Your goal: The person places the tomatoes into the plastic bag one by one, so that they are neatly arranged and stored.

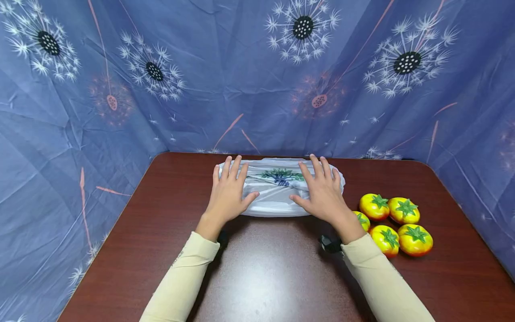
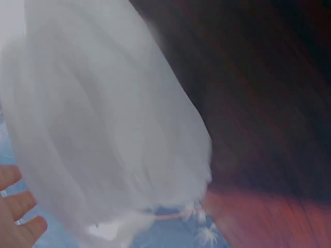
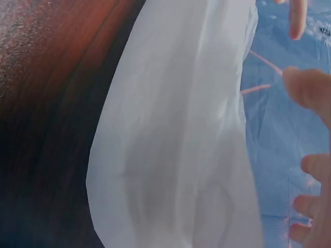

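Note:
A white plastic bag (image 1: 277, 205) with a green and blue tree print lies at the back middle of the table, its surface creased. Over its left part is my left hand (image 1: 230, 190), fingers spread and pointing away from me. My right hand (image 1: 323, 192) is spread over the right part in the same way. In the left wrist view the bag (image 2: 114, 113) fills the left half, with left fingertips (image 2: 20, 206) beyond it. The right wrist view shows the bag (image 3: 170, 134) and right fingers (image 3: 310, 206) apart from it. Whether either palm touches the bag is hidden.
Several yellow-red toy persimmons (image 1: 416, 240) with green leaf tops sit right of the bag, one partly behind my right wrist. The brown table (image 1: 169, 223) has its back edge just beyond the bag. A blue dandelion-print cloth (image 1: 225, 89) hangs around the back and sides.

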`<state>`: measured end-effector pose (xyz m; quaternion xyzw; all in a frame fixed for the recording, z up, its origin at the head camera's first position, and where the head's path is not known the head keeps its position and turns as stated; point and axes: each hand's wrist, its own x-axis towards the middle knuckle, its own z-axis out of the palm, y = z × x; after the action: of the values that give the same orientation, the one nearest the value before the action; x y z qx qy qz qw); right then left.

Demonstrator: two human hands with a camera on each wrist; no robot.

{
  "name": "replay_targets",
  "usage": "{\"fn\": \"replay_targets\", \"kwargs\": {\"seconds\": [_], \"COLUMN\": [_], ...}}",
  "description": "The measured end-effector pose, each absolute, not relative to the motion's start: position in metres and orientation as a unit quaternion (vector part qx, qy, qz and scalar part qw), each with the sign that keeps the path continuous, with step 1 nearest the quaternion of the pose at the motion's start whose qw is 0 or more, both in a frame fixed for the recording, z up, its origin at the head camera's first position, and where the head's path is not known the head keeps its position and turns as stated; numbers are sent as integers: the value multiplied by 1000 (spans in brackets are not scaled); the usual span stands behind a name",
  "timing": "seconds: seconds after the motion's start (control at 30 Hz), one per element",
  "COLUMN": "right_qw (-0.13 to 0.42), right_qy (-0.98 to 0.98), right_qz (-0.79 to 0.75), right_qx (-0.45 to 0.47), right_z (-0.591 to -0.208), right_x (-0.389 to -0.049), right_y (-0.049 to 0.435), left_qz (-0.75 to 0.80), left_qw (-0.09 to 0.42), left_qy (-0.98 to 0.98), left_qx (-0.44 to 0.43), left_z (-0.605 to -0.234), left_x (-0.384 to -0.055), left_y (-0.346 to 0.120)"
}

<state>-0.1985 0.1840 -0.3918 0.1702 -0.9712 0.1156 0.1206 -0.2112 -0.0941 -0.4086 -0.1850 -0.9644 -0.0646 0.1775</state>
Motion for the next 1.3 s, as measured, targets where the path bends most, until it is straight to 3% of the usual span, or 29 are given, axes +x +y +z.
{"fn": "replay_targets", "kwargs": {"seconds": [0.47,0.6,0.77,1.03,1.3], "right_qw": [68,35,35,46,17], "right_qy": [-950,-941,-943,-942,-944], "right_qz": [137,117,69,8,-18], "right_qx": [271,315,323,333,329], "right_z": [-357,-342,-329,-352,-371], "right_x": [-186,-189,-202,-221,-228], "right_y": [198,201,209,222,223], "left_qz": [-13,25,39,46,50], "left_qw": [174,168,155,148,125], "left_qy": [-943,-932,-924,-915,-924], "left_qx": [-283,-321,-348,-373,-358], "left_z": [-395,-391,-386,-390,-399], "left_x": [-219,-229,-238,-242,-243], "left_y": [-143,-152,-155,-143,-142]}}
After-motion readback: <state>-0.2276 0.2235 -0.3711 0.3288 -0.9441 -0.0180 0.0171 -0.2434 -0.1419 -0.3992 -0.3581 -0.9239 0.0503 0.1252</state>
